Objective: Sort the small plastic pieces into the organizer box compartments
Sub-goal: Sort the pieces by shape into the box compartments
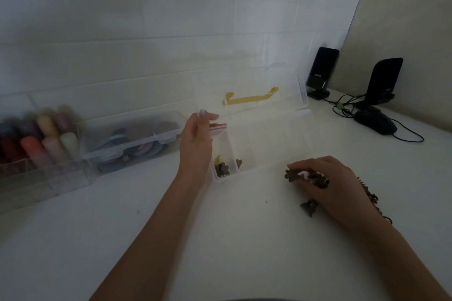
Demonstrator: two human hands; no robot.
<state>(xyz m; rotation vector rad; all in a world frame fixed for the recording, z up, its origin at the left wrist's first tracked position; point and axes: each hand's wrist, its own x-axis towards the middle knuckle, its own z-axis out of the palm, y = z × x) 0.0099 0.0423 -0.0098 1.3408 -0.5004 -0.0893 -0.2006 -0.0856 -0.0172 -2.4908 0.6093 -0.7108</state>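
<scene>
Head view: right hand fingers are closing on brown pieces beside the organizer box edge; left hand is hovering open, empty.

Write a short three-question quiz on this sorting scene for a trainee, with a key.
1. True or false: the organizer box has its lid open.
2. Which hand rests on the loose brown pieces on the table: A left hand, B right hand?
3. Fill in: the brown pieces already sorted lie in the box's ____-most compartment, as seen from the camera.

Key: 1 true; 2 B; 3 left.
</scene>
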